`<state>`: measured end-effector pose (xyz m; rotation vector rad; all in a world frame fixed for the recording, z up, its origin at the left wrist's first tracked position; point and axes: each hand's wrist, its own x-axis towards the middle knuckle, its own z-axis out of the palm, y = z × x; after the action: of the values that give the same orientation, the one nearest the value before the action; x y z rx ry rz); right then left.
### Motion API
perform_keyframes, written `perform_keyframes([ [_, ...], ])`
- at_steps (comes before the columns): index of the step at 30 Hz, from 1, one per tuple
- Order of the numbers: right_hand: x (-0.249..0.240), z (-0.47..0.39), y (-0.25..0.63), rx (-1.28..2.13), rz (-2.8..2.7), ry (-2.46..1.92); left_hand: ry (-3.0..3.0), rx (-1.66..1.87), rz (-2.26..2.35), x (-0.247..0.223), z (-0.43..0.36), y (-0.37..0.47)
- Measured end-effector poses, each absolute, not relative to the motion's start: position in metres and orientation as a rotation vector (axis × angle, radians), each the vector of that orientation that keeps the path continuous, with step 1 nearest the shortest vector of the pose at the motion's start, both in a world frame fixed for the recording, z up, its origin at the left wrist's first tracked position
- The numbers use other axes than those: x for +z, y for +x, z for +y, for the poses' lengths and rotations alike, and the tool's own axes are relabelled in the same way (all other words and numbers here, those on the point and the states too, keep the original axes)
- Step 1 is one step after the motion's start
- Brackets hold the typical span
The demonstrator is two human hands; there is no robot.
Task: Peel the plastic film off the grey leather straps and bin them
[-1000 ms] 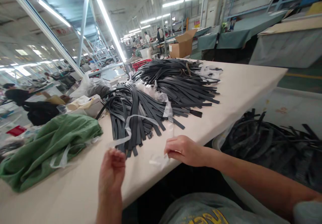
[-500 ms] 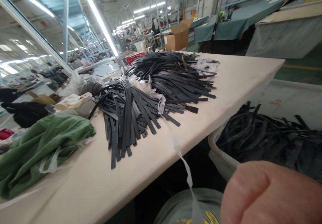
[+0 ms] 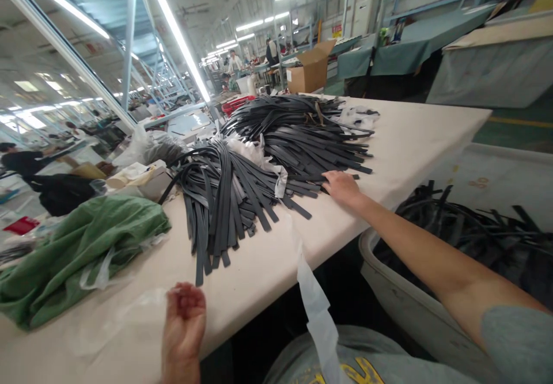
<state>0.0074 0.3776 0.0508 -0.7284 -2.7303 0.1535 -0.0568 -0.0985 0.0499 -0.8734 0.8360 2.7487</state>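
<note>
Wears a grey top (image 3: 397, 361), matte, rounded over the torso at the bottom edge of the view. Carries yellow lettering (image 3: 366, 369) across the front, in thick, bold strokes, partly hidden and cut off by the frame, too little in sight to read. Has a right sleeve (image 3: 518, 343) of matching grey cloth, slightly lighter than the front, with a gently curved hem well up the arm. Shows a bare right forearm (image 3: 415, 251), tapering to the wrist, and a bare left hand (image 3: 185, 320) and right hand (image 3: 343, 188).
</note>
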Motion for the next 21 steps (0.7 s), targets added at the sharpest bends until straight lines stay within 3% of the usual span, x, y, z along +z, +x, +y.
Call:
perform_keyframes([
  [7,0.043,0.392,0.015,0.041,-2.796,-0.790,-0.874,2.542,0.850,0.034,-0.042,-0.007],
  [14,0.064,0.385,0.032,0.179,-2.845,-0.824,-0.774,2.366,0.915,0.027,-0.011,0.025],
  [18,0.069,0.351,0.081,0.446,-2.826,-0.808,-0.654,2.143,0.953,0.009,0.008,0.056],
  [21,0.055,0.302,0.133,1.162,-2.781,-0.659,-0.429,1.931,0.936,-0.008,0.027,0.082],
])
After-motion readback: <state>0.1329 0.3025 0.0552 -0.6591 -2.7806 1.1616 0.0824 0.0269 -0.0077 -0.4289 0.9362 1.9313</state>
